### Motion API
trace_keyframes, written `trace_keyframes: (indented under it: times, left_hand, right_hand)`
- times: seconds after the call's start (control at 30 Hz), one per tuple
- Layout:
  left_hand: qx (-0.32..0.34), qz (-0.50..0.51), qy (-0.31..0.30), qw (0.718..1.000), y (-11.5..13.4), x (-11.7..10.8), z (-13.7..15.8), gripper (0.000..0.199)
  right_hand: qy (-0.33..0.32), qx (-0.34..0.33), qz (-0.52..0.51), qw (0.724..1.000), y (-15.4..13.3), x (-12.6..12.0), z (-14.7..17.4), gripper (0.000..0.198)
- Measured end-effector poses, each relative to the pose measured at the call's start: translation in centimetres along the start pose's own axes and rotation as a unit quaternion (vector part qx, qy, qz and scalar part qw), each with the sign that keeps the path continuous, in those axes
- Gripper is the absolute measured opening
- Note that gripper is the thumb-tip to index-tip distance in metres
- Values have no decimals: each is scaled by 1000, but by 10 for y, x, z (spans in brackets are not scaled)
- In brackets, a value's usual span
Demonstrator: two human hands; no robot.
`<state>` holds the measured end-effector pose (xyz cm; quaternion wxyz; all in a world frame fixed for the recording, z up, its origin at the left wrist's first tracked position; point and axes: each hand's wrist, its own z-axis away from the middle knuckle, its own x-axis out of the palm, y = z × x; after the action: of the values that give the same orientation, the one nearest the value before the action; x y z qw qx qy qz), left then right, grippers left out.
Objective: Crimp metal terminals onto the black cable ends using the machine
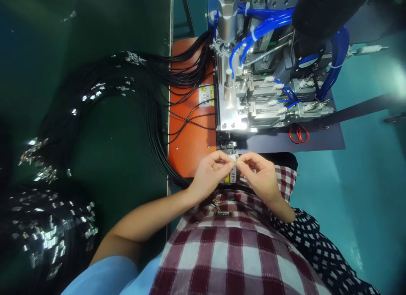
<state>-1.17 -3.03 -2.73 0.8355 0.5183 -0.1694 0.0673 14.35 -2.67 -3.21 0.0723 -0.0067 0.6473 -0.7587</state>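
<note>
In front of the machine's near edge, my left hand (212, 171) and my right hand (259, 173) meet with their fingertips pinched. Between them is a tiny pale-greenish bit that looks like thin wire ends (234, 162); its detail is too small to make out. Just below the fingers is a label with black characters and a yellow patch (232, 176), partly covered by my hands. A bundle of black cables (158, 149) runs down the left side and passes behind my left wrist.
The metal machine (234, 109) with blue air tubes (272, 22) stands right ahead. Black cables cross its orange plate (190, 147), which bears a warning label (207, 95). Red-handled scissors (299, 135) lie at right. Coiled cables with shiny ends (47, 236) fill the dark table's left.
</note>
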Motion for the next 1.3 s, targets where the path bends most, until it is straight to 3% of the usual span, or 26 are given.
trace_keyframes:
  times: [0.13, 0.3, 0.5, 0.67, 0.8, 0.93, 1.0, 1.13, 1.2, 1.3]
  left_hand:
    - [2, 6, 2, 1000, -3, 0, 1, 20]
    - [21, 17, -1, 1000, -6, -2, 1, 20]
    - [14, -5, -5, 1000, 0, 2, 1, 24]
    - [24, -14, -1, 1000, 7, 3, 2, 23]
    - [2, -77, -40, 996, 17, -2, -1, 26]
    - [0, -168, -49, 985, 27, -14, -10, 18]
    - [75, -292, -28, 953, 29, -23, -16, 10]
    - [265, -504, -11, 822, 25, -40, -31, 16]
    - [305, -548, -17, 779, 22, -45, -37, 22]
    - [324, -586, -25, 742, 17, -48, -40, 28]
  right_hand:
    - [-13, 16, -34, 999, 5, 3, 0, 14]
    - [-45, 91, -126, 987, 8, 7, 0, 19]
    - [-25, 43, -100, 994, 5, 6, 3, 17]
    - [-41, 52, -121, 990, 7, 5, 5, 18]
    - [-43, 53, -98, 993, 10, 0, -3, 17]
    - [0, 47, -67, 997, 12, -8, -21, 16]
    - [-7, 51, -53, 997, 14, -9, -31, 15]
    - [-12, 58, -43, 997, 20, -6, -49, 14]
    - [-12, 67, -41, 997, 24, -5, -53, 14]
    - [-20, 85, -39, 995, 27, -7, -55, 14]
